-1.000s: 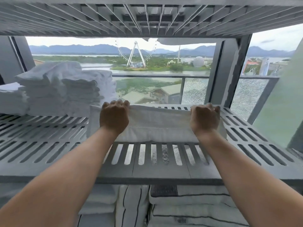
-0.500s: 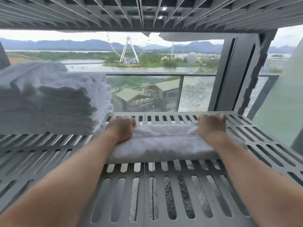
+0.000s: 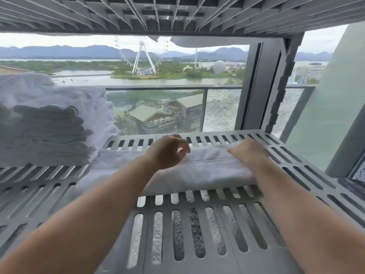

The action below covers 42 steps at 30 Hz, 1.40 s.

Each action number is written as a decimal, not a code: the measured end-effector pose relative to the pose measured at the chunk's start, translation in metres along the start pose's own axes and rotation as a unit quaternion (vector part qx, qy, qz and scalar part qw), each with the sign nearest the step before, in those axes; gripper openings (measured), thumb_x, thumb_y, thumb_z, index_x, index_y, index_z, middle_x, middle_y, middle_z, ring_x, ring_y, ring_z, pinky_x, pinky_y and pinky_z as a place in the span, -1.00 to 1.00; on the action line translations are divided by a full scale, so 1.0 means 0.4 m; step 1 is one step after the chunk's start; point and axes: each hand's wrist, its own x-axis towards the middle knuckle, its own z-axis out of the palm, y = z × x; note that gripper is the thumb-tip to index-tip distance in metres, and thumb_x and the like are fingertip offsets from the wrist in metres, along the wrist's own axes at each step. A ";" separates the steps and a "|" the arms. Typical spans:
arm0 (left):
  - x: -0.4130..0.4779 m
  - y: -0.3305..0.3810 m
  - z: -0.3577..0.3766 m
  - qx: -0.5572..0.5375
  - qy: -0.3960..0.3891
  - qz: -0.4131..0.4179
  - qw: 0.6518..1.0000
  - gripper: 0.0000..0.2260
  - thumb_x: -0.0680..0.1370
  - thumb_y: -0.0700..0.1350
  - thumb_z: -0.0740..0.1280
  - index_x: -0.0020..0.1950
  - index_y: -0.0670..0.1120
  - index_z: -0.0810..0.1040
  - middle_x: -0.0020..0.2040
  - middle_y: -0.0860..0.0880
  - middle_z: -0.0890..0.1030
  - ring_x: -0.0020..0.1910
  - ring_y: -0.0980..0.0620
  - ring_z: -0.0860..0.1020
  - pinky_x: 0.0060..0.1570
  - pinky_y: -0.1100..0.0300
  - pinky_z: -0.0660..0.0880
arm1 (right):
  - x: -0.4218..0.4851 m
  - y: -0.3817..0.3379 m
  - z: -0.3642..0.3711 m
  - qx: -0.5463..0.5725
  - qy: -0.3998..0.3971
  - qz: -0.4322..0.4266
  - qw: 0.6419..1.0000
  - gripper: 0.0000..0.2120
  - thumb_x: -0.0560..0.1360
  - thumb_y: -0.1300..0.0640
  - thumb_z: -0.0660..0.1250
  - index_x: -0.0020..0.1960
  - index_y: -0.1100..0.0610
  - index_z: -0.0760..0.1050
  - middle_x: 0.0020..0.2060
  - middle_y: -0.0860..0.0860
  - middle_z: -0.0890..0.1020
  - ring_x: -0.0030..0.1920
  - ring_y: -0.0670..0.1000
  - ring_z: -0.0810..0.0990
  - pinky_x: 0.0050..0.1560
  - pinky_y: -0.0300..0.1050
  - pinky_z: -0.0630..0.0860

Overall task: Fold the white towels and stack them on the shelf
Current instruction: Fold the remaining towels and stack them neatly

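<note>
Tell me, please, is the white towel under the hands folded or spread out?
Folded: the white towel lies as a narrow, thick band across the slatted shelf, with a layered edge running along its top.

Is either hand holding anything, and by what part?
Nothing is gripped. The left hand hovers loose above the folded towel; the right hand rests flat on its right end.

**White Towels on Slotted Grey**

The folded towel [image 3: 197,171] at the centre was plain white. The towel stack [image 3: 49,125] at 9 o'clock was white too, shaded grey along its folds. The shelf [image 3: 217,224] was matt grey, patterned with rows of long slots. The upper shelf [image 3: 177,12] at 12 o'clock showed a grey grid.
</note>
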 end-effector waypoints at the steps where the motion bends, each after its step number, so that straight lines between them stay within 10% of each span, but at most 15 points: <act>1: 0.007 0.032 0.016 -0.010 -0.016 0.004 1.000 -0.84 0.62 -0.03 0.31 0.06 0.04 0.69 0.08 0.04 0.61 0.00 0.02 0.59 0.09 0.00 0.55 | -0.002 0.012 -0.007 0.013 -0.020 -0.008 1.000 -0.54 0.44 -0.22 0.38 0.03 0.18 0.53 0.04 0.11 0.63 0.02 0.15 0.61 0.08 0.05 0.60; 8: 0.044 0.168 0.122 0.070 -0.176 -0.043 0.981 -0.48 0.57 0.41 0.03 0.51 0.33 0.24 0.62 -0.01 0.17 0.56 -0.08 0.18 0.54 -0.18 0.08 | -0.001 0.072 -0.012 0.052 -0.021 -0.065 0.996 -0.58 0.45 -0.24 0.38 -0.28 0.11 0.47 -0.37 -0.01 0.53 -0.36 -0.03 0.48 -0.39 -0.17 0.41; 13: 0.016 0.171 0.158 0.143 -0.158 -0.012 0.977 -0.38 0.50 0.50 -0.27 0.55 0.39 -0.11 0.64 0.01 -0.07 0.61 -0.04 -0.09 0.56 -0.19 -0.14 | 0.014 0.074 -0.003 0.045 -0.037 -0.112 0.992 -0.57 0.56 -0.20 0.25 -0.20 0.16 0.53 -0.35 0.01 0.56 -0.39 -0.06 0.48 -0.45 -0.18 0.34; 20: 0.012 0.187 0.157 0.172 -0.135 -0.023 0.975 -0.39 0.52 0.50 -0.24 0.56 0.38 -0.06 0.64 0.03 -0.02 0.62 0.01 -0.06 0.57 -0.15 -0.06 | 0.025 0.092 -0.036 0.153 -0.083 -0.094 0.980 -0.60 0.49 -0.20 0.37 -0.25 0.13 0.53 -0.33 0.00 0.58 -0.28 0.02 0.58 -0.20 -0.08 0.50; 27: -0.037 0.167 0.061 0.135 -0.019 -0.109 0.985 -0.55 0.60 0.33 0.05 0.35 0.19 0.51 0.47 0.08 0.43 0.39 0.04 0.46 0.28 -0.06 0.50 | -0.001 0.059 -0.064 0.359 -0.117 -0.043 0.925 -0.73 0.41 -0.06 0.49 -0.13 0.16 0.63 -0.09 0.11 0.69 -0.06 0.13 0.68 0.02 -0.05 0.62; 36: -0.133 0.045 0.050 0.172 -0.176 -0.233 0.941 -0.17 0.28 0.69 -0.23 0.52 0.44 -0.12 0.64 0.02 0.00 0.61 -0.09 -0.01 0.50 -0.33 -0.01 | -0.093 -0.151 -0.109 0.518 -0.173 -0.091 0.833 -0.72 0.44 0.16 0.42 0.11 0.23 0.55 -0.03 0.23 0.68 -0.04 0.21 0.70 0.06 0.21 0.65; 42: -0.179 -0.070 -0.047 0.086 -0.084 -0.211 0.970 -0.45 0.57 0.36 -0.06 0.44 0.20 0.41 0.49 0.08 0.41 0.45 0.00 0.37 0.43 -0.17 0.27 | -0.169 -0.350 -0.100 0.429 -0.171 -0.167 0.871 -0.90 0.42 0.22 0.46 -0.08 0.20 0.60 -0.08 0.22 0.68 -0.01 0.22 0.68 0.10 0.22 0.63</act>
